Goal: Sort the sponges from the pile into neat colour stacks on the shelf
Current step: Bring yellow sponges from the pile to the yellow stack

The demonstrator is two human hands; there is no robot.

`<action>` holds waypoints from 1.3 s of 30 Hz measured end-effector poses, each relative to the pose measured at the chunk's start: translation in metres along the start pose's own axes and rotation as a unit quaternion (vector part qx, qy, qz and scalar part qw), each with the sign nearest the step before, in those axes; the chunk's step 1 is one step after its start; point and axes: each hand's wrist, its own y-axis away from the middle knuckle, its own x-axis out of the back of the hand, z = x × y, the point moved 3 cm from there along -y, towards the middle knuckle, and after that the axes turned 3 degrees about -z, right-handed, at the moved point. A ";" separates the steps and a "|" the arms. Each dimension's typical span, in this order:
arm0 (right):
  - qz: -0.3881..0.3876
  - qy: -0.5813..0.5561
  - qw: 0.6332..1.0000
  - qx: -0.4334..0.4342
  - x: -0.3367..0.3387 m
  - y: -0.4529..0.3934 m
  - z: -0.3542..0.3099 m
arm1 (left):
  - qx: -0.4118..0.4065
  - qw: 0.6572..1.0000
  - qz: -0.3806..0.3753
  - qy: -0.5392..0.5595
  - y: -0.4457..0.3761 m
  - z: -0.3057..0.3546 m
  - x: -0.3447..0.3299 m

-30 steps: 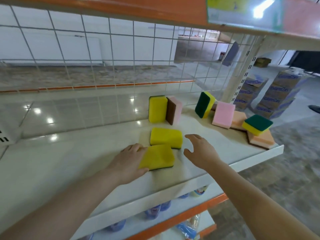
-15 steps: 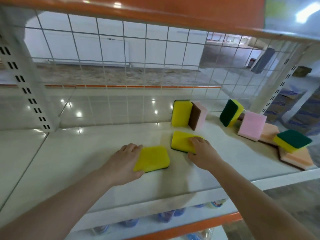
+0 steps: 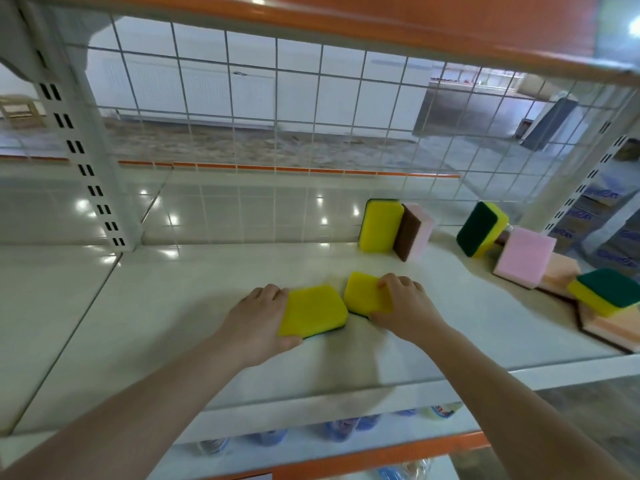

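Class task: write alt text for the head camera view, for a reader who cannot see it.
Two hands each hold a yellow sponge flat on a white shelf: left hand on the left sponge, right hand on the right sponge. An unsorted pile lies at right.

The right hand [image 3: 407, 306], open above the shelf a second ago, now grips the farther yellow sponge [image 3: 365, 294], apparently drawn nearer the left hand's yellow sponge [image 3: 311, 311]; the two almost touch.
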 end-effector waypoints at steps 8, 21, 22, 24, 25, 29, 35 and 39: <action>-0.009 0.024 1.000 0.009 -0.001 0.011 -0.007 | 0.016 0.999 0.009 0.027 0.014 -0.008 0.003; 0.018 0.054 0.997 0.043 -0.003 0.012 -0.048 | 0.064 0.996 0.051 0.025 0.044 -0.038 0.015; 0.019 0.056 0.997 0.046 -0.004 0.012 -0.052 | 0.069 0.996 0.051 0.025 0.048 -0.041 0.016; 0.020 0.055 0.997 0.052 -0.006 0.012 -0.061 | 0.076 0.995 0.050 0.026 0.054 -0.048 0.017; 0.020 0.055 0.997 0.055 -0.006 0.012 -0.066 | 0.079 0.995 0.051 0.028 0.057 -0.052 0.018; 0.021 0.058 0.996 0.067 -0.009 0.013 -0.089 | 0.093 0.993 0.059 0.033 0.073 -0.070 0.024; 0.008 0.058 0.995 0.077 -0.019 0.020 -0.136 | 0.124 0.989 0.066 0.048 0.112 -0.101 0.030; 0.006 0.061 0.993 0.099 -0.026 0.030 -0.174 | 0.135 0.987 0.081 0.044 0.142 -0.125 0.040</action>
